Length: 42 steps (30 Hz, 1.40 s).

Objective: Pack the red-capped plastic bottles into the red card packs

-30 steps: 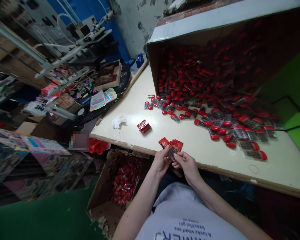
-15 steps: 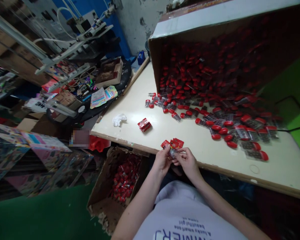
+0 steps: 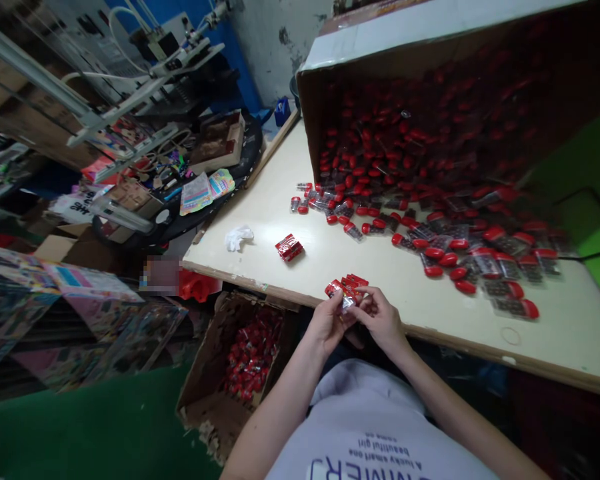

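My left hand (image 3: 331,319) is closed, its thumb and fingers pinching a small clear-and-red packet (image 3: 349,301) at the table's front edge. From the other side, my right hand (image 3: 383,324) has its fingers closed around the packet's right edge. Just behind the fingers lie several small red printed cards or sachets (image 3: 356,280); whether they touch the packet I cannot tell. A stack of red printed sachets (image 3: 289,247) rests farther left on the table.
A big cardboard box (image 3: 307,127) on its side spills small red-capped clear containers (image 3: 450,260) across the white table (image 3: 260,213). Below, an open carton (image 3: 200,373) holds red packets. A crumpled white tissue (image 3: 239,238), a rubber band (image 3: 511,335) and a machine's black round table (image 3: 253,143) are nearby.
Both hands stay at the table edge. The packet between them has turned, and more of its red printed part shows. My right hand has shifted slightly right and up.
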Available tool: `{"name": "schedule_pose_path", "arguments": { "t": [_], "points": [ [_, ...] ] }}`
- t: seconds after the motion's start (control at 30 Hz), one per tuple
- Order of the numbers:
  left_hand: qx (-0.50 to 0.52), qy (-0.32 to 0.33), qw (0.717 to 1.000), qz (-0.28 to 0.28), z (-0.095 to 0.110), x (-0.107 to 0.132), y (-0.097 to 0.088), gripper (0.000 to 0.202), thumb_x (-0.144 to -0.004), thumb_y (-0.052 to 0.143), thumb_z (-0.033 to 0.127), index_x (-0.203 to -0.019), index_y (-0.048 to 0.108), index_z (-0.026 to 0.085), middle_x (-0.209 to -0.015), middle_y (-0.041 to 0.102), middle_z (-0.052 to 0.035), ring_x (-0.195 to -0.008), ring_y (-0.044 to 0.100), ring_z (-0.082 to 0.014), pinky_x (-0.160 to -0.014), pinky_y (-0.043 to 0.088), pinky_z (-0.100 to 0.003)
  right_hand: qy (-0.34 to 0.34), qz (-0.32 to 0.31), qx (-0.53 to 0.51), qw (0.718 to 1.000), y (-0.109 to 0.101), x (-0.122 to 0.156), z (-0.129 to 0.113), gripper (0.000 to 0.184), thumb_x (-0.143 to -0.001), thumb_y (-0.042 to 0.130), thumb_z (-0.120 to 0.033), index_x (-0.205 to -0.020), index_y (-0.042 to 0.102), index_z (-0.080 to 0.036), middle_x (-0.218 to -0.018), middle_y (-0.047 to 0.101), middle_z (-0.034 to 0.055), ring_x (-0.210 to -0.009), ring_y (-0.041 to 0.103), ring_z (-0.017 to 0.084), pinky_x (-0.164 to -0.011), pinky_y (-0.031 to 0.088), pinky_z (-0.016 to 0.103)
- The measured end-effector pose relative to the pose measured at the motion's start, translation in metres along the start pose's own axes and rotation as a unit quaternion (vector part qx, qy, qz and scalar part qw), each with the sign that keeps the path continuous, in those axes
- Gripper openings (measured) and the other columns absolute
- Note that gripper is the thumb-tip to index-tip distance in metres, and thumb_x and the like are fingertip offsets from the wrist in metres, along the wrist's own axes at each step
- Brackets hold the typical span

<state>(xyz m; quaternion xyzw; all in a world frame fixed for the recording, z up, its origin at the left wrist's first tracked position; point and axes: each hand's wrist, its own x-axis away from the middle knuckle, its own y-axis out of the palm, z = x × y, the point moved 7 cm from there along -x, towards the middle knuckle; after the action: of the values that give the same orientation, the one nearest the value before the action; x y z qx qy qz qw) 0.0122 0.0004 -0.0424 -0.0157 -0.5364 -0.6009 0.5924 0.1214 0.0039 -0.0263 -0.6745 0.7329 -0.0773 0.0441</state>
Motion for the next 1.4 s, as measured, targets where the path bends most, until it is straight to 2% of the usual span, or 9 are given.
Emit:
{"name": "schedule_pose_path", "arguments": {
  "t": [0.13, 0.27, 0.43, 0.57, 0.7, 0.93, 1.07, 1.23, 1.4],
  "points": [
    [0.023, 0.002, 1.000, 0.005, 0.004, 0.001, 0.003, 0.025, -0.075, 0.063, 0.031, -0.086, 0.063, 0.009, -0.083, 0.066, -0.0087, -0.072, 0.062, -0.0147, -0.070, 0.048, -0.026, 0.016, -0.012, -0.038, 0.999, 0.000, 0.000, 0.002, 0.034, -0.073, 0.065, -0.037, -0.102, 0.055, -0.023, -0.065, 0.056, -0.0033, -0.055, 0.055, 0.013, -0.055, 0.049, 0.025],
    [0.037, 0.010, 0.999, -0.001, 0.008, 0.001, 0.006, 0.024, -0.074, 0.064, 0.033, -0.084, 0.063, 0.010, -0.081, 0.065, -0.0077, -0.070, 0.060, -0.0141, -0.070, 0.048, -0.027, 0.042, 0.006, -0.070, 0.997, -0.002, 0.001, 0.003, 0.032, -0.074, 0.064, -0.038, -0.101, 0.057, -0.024, -0.083, 0.064, 0.0026, -0.062, 0.059, 0.015, -0.058, 0.052, 0.027],
    [0.046, 0.021, 0.999, 0.003, 0.007, 0.000, 0.005, 0.023, -0.072, 0.066, 0.033, -0.084, 0.062, 0.012, -0.077, 0.064, -0.0050, -0.064, 0.057, -0.0116, -0.067, 0.046, -0.026, 0.082, -0.022, -0.125, 0.988, 0.007, 0.001, 0.002, 0.039, -0.071, 0.066, -0.037, -0.106, 0.058, -0.023, -0.095, 0.066, 0.0050, -0.072, 0.064, 0.018, -0.065, 0.055, 0.032],
    [0.066, 0.004, 0.998, -0.015, 0.004, 0.001, 0.005, 0.022, -0.075, 0.063, 0.033, -0.084, 0.062, 0.012, -0.077, 0.063, -0.0046, -0.064, 0.057, -0.0123, -0.065, 0.046, -0.027, 0.119, -0.034, -0.196, 0.973, 0.013, 0.001, 0.007, 0.037, -0.071, 0.067, -0.036, -0.103, 0.059, -0.021, -0.098, 0.066, 0.0061, -0.081, 0.065, 0.019, -0.065, 0.055, 0.030],
    [0.093, -0.013, 0.995, -0.030, 0.001, 0.001, 0.006, 0.021, -0.076, 0.062, 0.031, -0.086, 0.061, 0.013, -0.080, 0.063, -0.0041, -0.070, 0.058, -0.0115, -0.068, 0.047, -0.025, 0.108, -0.020, -0.224, 0.968, 0.012, 0.000, 0.010, 0.032, -0.072, 0.067, -0.033, -0.100, 0.059, -0.021, -0.100, 0.066, 0.0063, -0.089, 0.063, 0.019, -0.077, 0.053, 0.032],
    [0.094, -0.008, 0.995, -0.011, -0.001, 0.002, 0.007, 0.020, -0.075, 0.063, 0.031, -0.085, 0.061, 0.013, -0.077, 0.063, -0.0038, -0.069, 0.058, -0.0114, -0.068, 0.048, -0.024, 0.102, 0.005, -0.227, 0.969, 0.012, -0.002, 0.010, 0.030, -0.070, 0.069, -0.036, -0.094, 0.059, -0.020, -0.090, 0.068, 0.0052, -0.079, 0.065, 0.018, -0.071, 0.054, 0.032],
    [0.091, 0.001, 0.996, -0.007, 0.000, 0.001, 0.008, 0.019, -0.075, 0.064, 0.031, -0.083, 0.061, 0.013, -0.077, 0.063, -0.0040, -0.069, 0.058, -0.0115, -0.068, 0.048, -0.024, 0.092, 0.014, -0.185, 0.978, 0.009, -0.003, 0.006, 0.031, -0.071, 0.067, -0.038, -0.095, 0.059, -0.020, -0.088, 0.068, 0.0054, -0.077, 0.066, 0.019, -0.071, 0.055, 0.034],
    [0.067, 0.044, 0.997, 0.018, 0.003, 0.002, 0.008, 0.022, -0.073, 0.065, 0.035, -0.083, 0.063, 0.014, -0.083, 0.064, -0.0043, -0.073, 0.059, -0.0116, -0.073, 0.047, -0.024, 0.013, 0.056, -0.038, 0.998, -0.002, 0.000, -0.016, 0.023, -0.078, 0.058, -0.036, -0.097, 0.061, -0.023, -0.093, 0.068, 0.0051, -0.075, 0.066, 0.019, -0.070, 0.054, 0.034],
    [0.043, 0.098, 0.994, 0.022, 0.006, 0.005, 0.009, 0.025, -0.068, 0.069, 0.036, -0.078, 0.063, 0.013, -0.080, 0.064, -0.0039, -0.073, 0.059, -0.0123, -0.076, 0.047, -0.028, -0.066, 0.075, 0.107, 0.989, -0.005, 0.002, -0.029, 0.019, -0.083, 0.050, -0.030, -0.096, 0.063, -0.025, -0.092, 0.069, 0.0032, -0.073, 0.065, 0.019, -0.072, 0.053, 0.032]
  ]
}}
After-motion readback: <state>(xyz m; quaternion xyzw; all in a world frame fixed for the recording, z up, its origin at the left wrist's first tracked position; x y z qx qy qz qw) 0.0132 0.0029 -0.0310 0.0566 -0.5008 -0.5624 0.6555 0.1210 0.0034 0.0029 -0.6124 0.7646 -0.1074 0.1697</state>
